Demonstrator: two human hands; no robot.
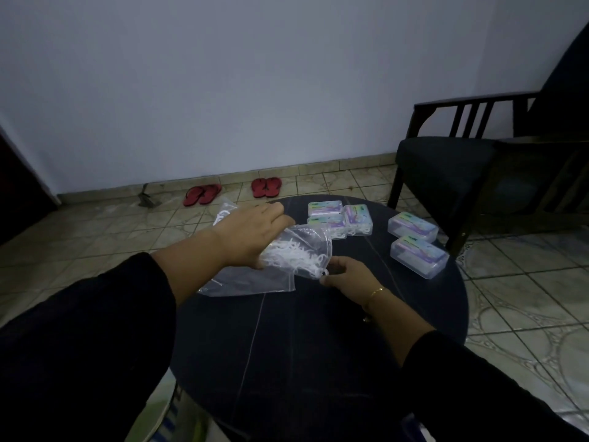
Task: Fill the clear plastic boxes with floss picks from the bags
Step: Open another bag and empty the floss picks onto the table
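A clear zip bag (296,250) holding white floss picks (296,255) hangs just above the round dark table (318,339). My left hand (251,231) grips the bag's upper part. Beside the bag's lower corner, my right hand (345,275) pinches that corner with curled fingers. An empty flat bag (248,283) lies under it on the table. Several clear plastic boxes with coloured labels sit at the far side: a cluster (339,216) and two more (414,244) at the right edge. Another bag (226,210) with a few picks shows behind my left wrist.
A dark armchair (462,167) stands right of the table. Two pairs of red sandals (236,191) lie by the wall on the tiled floor (526,298).
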